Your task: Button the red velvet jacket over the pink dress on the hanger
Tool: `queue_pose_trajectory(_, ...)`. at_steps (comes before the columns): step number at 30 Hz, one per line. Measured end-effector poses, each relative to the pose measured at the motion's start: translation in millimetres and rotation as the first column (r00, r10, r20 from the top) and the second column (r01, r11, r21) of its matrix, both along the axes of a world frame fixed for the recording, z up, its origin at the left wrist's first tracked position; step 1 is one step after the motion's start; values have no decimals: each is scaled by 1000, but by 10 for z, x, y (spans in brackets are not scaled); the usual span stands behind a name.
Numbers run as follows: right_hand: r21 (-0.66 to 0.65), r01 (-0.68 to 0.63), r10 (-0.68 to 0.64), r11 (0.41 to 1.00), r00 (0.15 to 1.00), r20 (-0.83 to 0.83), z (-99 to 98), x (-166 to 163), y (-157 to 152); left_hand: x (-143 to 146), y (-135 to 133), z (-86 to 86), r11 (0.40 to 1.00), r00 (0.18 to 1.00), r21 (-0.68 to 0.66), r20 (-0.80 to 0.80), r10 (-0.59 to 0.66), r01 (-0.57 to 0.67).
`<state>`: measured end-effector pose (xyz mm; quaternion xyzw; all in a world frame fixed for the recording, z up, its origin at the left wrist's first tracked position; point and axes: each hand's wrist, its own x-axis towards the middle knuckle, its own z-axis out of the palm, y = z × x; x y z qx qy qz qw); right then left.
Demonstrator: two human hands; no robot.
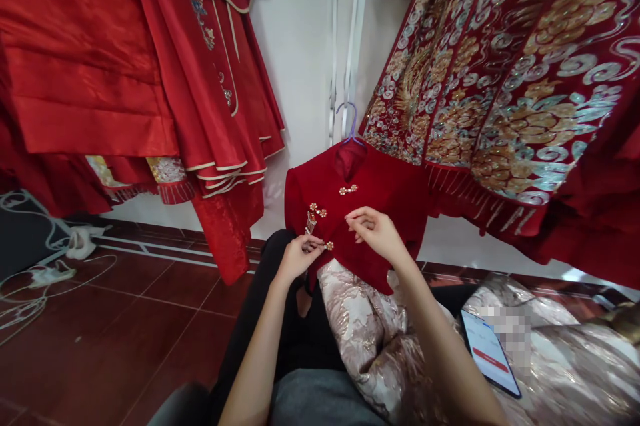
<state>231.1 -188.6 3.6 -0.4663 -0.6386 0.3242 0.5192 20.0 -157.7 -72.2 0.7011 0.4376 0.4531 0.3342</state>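
A dark red velvet jacket [313,179] hangs in front of me on a purple hanger [353,123]. Down its front run flower-shaped gold and pearl fastenings, with one clasp [349,190] near the collar and another clasp [320,211] lower on the left, where a beaded tassel [311,223] dangles. My left hand [301,255] is pinched at the left end of the lowest clasp [329,246]. Over the jacket's middle, my right hand [374,231] has thumb and forefinger together and the other fingers curled; whatever they hold is too small to see.
Pale brocade fabric [360,319] lies across my lap, and a lit phone [491,353] rests on brocade at right. Red garments [90,66] hang at left, an embroidered garment [500,79] at right. White cables [30,286] trail over the tiled floor [125,346].
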Motion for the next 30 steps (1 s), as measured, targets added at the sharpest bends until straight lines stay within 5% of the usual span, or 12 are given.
queue_pose_trajectory(8, -26, -26, 32, 999, 960, 280, -134, -158, 27, 58, -35, -8, 997, 989, 72, -147, 9, 2)
queue_pose_trajectory(16, -218, 60, 31, 974, 921, 388, -272, -179, 76, 127, -13, -84, 997, 997, 53, -36, 64, -62)
queue_pose_trajectory(24, -100, 105, -45, 989, 879, 474, -473, -290, 172, 160, -21, -110, 998, 995, -29, 80, 61, -59)
queue_pose_trajectory(30, -143, 55, 3, 988, 926, 377, -412, -217, 169, 165, 85, -59, 991, 975, -130, 216, 50, -22)
